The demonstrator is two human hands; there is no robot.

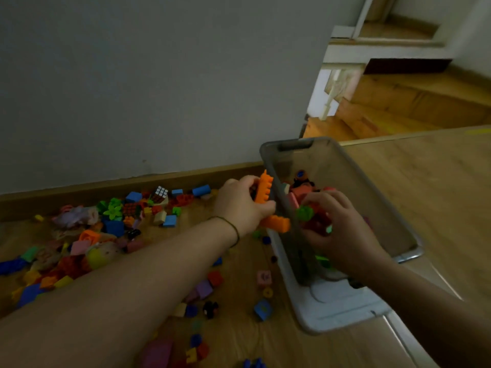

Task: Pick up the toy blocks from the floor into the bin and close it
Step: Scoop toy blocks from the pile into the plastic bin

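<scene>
Left hand [239,205] clamps fingers on orange blocks [263,191] at the bin [374,192] rim; right hand [345,235] fingers grip blurred, half-hidden small blocks [305,213].

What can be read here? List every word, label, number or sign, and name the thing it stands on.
No text reads clearly anywhere in this view.
Bin: no label shows.
Pink block beside it: dark mark on its top face, too blurred to read.
Blue block nearer the camera: faint mark, too blurred to read.
Orange blocks in the left hand: no print shows.
</scene>
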